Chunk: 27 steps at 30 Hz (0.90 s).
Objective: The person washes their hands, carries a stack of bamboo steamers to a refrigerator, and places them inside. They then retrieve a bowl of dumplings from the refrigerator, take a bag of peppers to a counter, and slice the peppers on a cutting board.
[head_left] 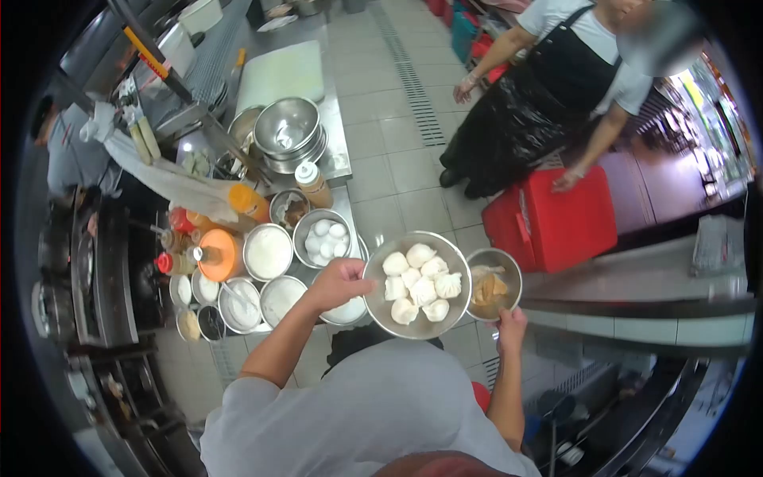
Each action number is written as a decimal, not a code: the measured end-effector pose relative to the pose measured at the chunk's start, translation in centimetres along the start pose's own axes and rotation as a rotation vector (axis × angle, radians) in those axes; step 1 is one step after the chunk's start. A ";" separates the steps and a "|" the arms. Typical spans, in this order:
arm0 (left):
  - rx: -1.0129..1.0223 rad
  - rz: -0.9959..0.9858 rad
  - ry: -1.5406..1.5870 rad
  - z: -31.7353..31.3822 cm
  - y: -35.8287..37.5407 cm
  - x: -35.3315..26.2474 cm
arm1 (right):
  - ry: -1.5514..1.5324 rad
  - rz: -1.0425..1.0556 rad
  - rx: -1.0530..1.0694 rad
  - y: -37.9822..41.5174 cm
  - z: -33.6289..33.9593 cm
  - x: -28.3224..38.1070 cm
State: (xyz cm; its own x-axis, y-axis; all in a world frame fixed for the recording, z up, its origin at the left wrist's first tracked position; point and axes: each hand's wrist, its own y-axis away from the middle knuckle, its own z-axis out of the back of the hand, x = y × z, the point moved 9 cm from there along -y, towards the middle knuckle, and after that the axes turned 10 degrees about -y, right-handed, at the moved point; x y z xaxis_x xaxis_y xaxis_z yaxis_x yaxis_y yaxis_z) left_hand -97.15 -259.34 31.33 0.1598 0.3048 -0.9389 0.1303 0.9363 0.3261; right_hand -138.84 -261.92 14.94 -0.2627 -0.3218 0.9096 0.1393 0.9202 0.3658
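Observation:
My left hand (342, 285) grips the left rim of a steel bowl (377, 316), thumb over the edge. Inside it lie several pale dumplings (422, 290) with pleated tops. On the right, my right hand (510, 327) is closed on the lower rim of a smaller steel bowl (517, 274). That one contains light brown pieces (488, 292) that I cannot name for sure. Both bowls are held in front of my body, the larger one overlapping the edge of the smaller.
Left of me, a steel counter (340, 151) carries tubs of white powder (268, 252), a bowl of eggs (327, 238), squeeze bottles (314, 185), stacked bowls (287, 127) and a cutting board (282, 75). A co-worker in a black apron (548, 87) stands ahead beside a red cooler box (556, 219).

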 end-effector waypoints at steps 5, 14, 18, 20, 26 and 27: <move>-0.335 0.048 -0.071 0.9 -1.9 0.0 | 0.149 0.008 0.320 -12.8 -10.6 6.2; -0.771 0.049 0.196 3.0 -1.8 -0.4 | 0.098 -0.010 0.665 -26.0 -33.6 13.8; -0.834 0.040 0.340 6.2 -6.5 -2.0 | 0.013 -0.046 0.682 -31.8 -43.2 14.9; -0.802 0.031 0.336 8.4 -9.7 -2.2 | 0.013 -0.075 0.686 -35.0 -47.4 15.0; -0.794 -0.011 0.373 17.4 -20.0 -9.0 | 0.091 -0.124 0.720 -43.7 -60.6 17.6; -0.798 0.015 0.362 18.7 -21.4 -9.3 | 0.098 -0.132 0.719 -45.3 -62.7 17.7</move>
State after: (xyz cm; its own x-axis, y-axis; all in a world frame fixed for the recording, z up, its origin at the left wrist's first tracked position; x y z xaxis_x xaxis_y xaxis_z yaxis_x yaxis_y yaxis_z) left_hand -83.10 -285.44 35.11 -0.1820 0.2276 -0.9566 -0.6148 0.7329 0.2913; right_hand -89.97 -323.30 26.78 -0.1424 -0.4277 0.8926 -0.5570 0.7801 0.2849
